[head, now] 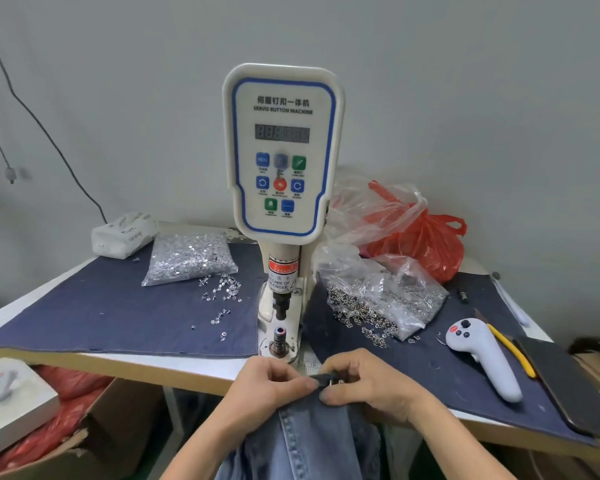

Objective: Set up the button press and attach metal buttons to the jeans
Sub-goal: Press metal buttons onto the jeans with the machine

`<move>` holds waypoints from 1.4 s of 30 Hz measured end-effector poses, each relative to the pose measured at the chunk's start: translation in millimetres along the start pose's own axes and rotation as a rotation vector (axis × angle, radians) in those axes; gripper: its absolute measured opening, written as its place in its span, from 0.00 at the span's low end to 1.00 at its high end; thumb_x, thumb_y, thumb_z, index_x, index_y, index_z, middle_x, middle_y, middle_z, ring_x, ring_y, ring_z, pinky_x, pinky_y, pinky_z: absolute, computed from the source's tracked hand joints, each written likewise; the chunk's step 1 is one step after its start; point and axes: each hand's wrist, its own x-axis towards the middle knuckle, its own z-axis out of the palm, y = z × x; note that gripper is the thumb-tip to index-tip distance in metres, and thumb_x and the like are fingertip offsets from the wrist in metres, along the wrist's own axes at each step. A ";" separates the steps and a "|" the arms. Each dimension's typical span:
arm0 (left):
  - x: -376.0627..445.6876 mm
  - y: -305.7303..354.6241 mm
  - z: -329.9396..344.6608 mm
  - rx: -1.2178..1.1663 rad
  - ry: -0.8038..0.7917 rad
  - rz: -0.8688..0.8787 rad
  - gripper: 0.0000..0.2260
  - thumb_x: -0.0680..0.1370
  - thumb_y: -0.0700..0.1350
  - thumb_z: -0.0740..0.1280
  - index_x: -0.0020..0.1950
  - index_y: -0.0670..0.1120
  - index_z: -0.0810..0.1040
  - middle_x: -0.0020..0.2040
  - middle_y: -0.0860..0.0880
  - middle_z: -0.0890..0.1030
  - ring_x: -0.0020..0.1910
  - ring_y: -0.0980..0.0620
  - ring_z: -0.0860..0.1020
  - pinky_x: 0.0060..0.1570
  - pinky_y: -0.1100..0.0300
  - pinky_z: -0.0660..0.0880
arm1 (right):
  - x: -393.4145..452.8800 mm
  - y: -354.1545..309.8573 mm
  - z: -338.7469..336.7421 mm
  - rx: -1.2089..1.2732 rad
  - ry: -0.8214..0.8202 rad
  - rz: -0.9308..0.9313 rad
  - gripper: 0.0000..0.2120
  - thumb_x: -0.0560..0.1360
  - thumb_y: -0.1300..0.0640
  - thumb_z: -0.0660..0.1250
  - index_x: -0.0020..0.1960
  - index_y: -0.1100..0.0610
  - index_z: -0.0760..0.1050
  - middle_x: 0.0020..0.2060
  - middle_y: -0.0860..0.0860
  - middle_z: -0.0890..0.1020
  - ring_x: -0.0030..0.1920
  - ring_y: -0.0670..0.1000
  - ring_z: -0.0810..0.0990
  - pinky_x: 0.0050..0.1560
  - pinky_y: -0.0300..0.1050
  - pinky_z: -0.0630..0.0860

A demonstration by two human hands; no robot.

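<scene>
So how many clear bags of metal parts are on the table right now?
2. One bag of shiny tacks lies left of the button machine, some spilled beside it. One bag of darker buttons lies to its right, also spilling. The red bag behind may hide more.

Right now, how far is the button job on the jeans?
Done: the press display is lit, and bags of tacks and buttons lie open. In hand: left hand and right hand pinch the jeans waistband. Left: laying it on the lower die and pressing.
</scene>
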 end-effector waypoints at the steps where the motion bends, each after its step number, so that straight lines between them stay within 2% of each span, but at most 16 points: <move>1: -0.3 0.7 1.0 0.010 0.016 0.021 0.08 0.70 0.45 0.76 0.31 0.45 0.83 0.28 0.51 0.80 0.29 0.58 0.74 0.32 0.67 0.70 | 1.7 -2.1 -4.5 0.000 0.017 -0.009 0.03 0.69 0.59 0.73 0.43 0.54 0.82 0.35 0.49 0.82 0.37 0.44 0.79 0.40 0.35 0.73; 2: -0.6 1.0 1.8 0.023 0.036 0.043 0.08 0.70 0.44 0.76 0.31 0.45 0.83 0.27 0.52 0.79 0.28 0.59 0.73 0.32 0.67 0.69 | 5.2 -4.6 -10.6 -0.019 0.098 -0.024 0.02 0.71 0.60 0.72 0.43 0.54 0.82 0.36 0.51 0.83 0.38 0.45 0.80 0.39 0.37 0.75; 4: -1.1 0.5 2.6 0.048 0.076 0.079 0.10 0.69 0.43 0.76 0.29 0.46 0.81 0.25 0.54 0.76 0.26 0.59 0.71 0.31 0.68 0.67 | 16.0 -4.3 -29.4 -0.164 0.453 -0.018 0.05 0.74 0.62 0.69 0.40 0.56 0.82 0.34 0.52 0.83 0.34 0.45 0.80 0.35 0.41 0.76; 5: -1.7 0.1 2.9 0.056 0.090 0.085 0.11 0.69 0.42 0.76 0.28 0.46 0.80 0.25 0.54 0.75 0.26 0.60 0.70 0.30 0.68 0.67 | 21.6 -3.3 -40.8 -0.345 0.646 0.017 0.07 0.75 0.62 0.68 0.38 0.57 0.81 0.33 0.51 0.82 0.33 0.46 0.79 0.36 0.42 0.74; 6: -2.4 -0.2 3.1 0.060 0.096 0.085 0.12 0.69 0.42 0.76 0.26 0.47 0.79 0.24 0.55 0.74 0.25 0.60 0.69 0.30 0.69 0.66 | 27.0 -1.5 -50.9 -0.573 0.761 0.076 0.08 0.75 0.61 0.67 0.37 0.58 0.80 0.34 0.51 0.82 0.34 0.47 0.79 0.38 0.41 0.71; 7: -3.0 -0.7 2.9 0.062 0.099 0.079 0.13 0.69 0.42 0.76 0.25 0.47 0.79 0.23 0.55 0.73 0.25 0.60 0.69 0.29 0.69 0.66 | 32.3 1.8 -58.5 -0.755 0.793 0.132 0.09 0.75 0.61 0.66 0.37 0.60 0.80 0.35 0.52 0.82 0.36 0.50 0.78 0.39 0.42 0.69; 11: -4.5 -2.1 1.3 0.081 0.100 0.060 0.16 0.70 0.42 0.75 0.23 0.50 0.78 0.22 0.56 0.72 0.24 0.61 0.68 0.28 0.70 0.65 | 53.3 16.8 -63.0 -0.968 0.712 0.276 0.16 0.77 0.54 0.65 0.31 0.58 0.73 0.33 0.54 0.77 0.40 0.56 0.77 0.39 0.44 0.70; 15: -5.4 -2.7 -0.9 0.070 0.107 0.053 0.16 0.70 0.42 0.75 0.23 0.50 0.78 0.23 0.55 0.72 0.25 0.60 0.68 0.29 0.69 0.65 | 67.4 22.9 -56.9 -1.129 0.753 0.333 0.15 0.77 0.46 0.64 0.46 0.56 0.82 0.46 0.54 0.82 0.53 0.57 0.76 0.51 0.47 0.75; 18: -6.4 -2.5 -1.8 0.066 0.109 0.056 0.15 0.70 0.43 0.75 0.24 0.50 0.78 0.23 0.55 0.73 0.25 0.60 0.69 0.30 0.69 0.65 | 71.6 22.4 -54.5 -1.171 0.754 0.335 0.12 0.78 0.49 0.63 0.52 0.54 0.81 0.50 0.54 0.82 0.57 0.57 0.76 0.51 0.48 0.75; 24: -9.2 -4.0 -2.2 0.055 0.124 0.063 0.16 0.70 0.42 0.75 0.23 0.49 0.77 0.23 0.56 0.73 0.25 0.61 0.68 0.29 0.69 0.65 | 65.8 26.9 -57.0 -1.298 0.745 0.348 0.10 0.79 0.57 0.57 0.53 0.55 0.77 0.52 0.52 0.79 0.57 0.56 0.72 0.53 0.49 0.72; 27: -9.9 -3.5 -1.6 0.055 0.131 0.065 0.15 0.70 0.42 0.75 0.24 0.48 0.77 0.23 0.56 0.73 0.25 0.61 0.69 0.30 0.69 0.66 | 62.5 27.9 -58.7 -1.353 0.716 0.352 0.09 0.80 0.56 0.58 0.53 0.57 0.76 0.53 0.52 0.78 0.59 0.56 0.71 0.54 0.49 0.70; 31: -12.3 -2.2 0.1 0.041 0.131 0.067 0.15 0.70 0.41 0.75 0.24 0.48 0.76 0.23 0.56 0.73 0.24 0.61 0.68 0.28 0.70 0.65 | 60.9 25.8 -60.2 -1.305 0.679 0.316 0.12 0.79 0.50 0.60 0.53 0.55 0.79 0.53 0.51 0.78 0.59 0.56 0.71 0.55 0.49 0.71; 36: -16.0 -1.5 -1.2 0.064 0.147 0.075 0.15 0.70 0.42 0.75 0.25 0.48 0.76 0.22 0.56 0.72 0.24 0.61 0.68 0.28 0.70 0.65 | 61.0 23.7 -57.5 -1.390 0.684 0.343 0.07 0.78 0.58 0.61 0.50 0.56 0.78 0.51 0.52 0.79 0.56 0.55 0.74 0.50 0.47 0.70; 38: -16.9 -2.3 -2.9 0.064 0.149 0.080 0.16 0.70 0.42 0.75 0.24 0.48 0.76 0.22 0.56 0.72 0.24 0.62 0.68 0.28 0.70 0.65 | 60.1 25.2 -58.1 -1.329 0.736 0.312 0.06 0.78 0.60 0.60 0.48 0.58 0.76 0.49 0.53 0.79 0.55 0.56 0.74 0.49 0.48 0.70; 40: -17.3 -3.6 -4.1 0.066 0.152 0.083 0.16 0.70 0.42 0.75 0.23 0.49 0.76 0.22 0.56 0.72 0.24 0.62 0.68 0.28 0.70 0.65 | 58.8 23.3 -58.0 -1.018 0.871 0.191 0.07 0.78 0.63 0.59 0.43 0.60 0.74 0.42 0.55 0.79 0.48 0.57 0.76 0.46 0.50 0.72; 42: -16.9 -5.3 -4.1 0.069 0.154 0.078 0.16 0.70 0.42 0.75 0.23 0.49 0.76 0.22 0.56 0.72 0.24 0.61 0.68 0.29 0.70 0.65 | 57.1 14.2 -53.4 -0.532 0.963 0.092 0.10 0.78 0.64 0.60 0.40 0.60 0.74 0.35 0.54 0.80 0.38 0.54 0.77 0.40 0.48 0.73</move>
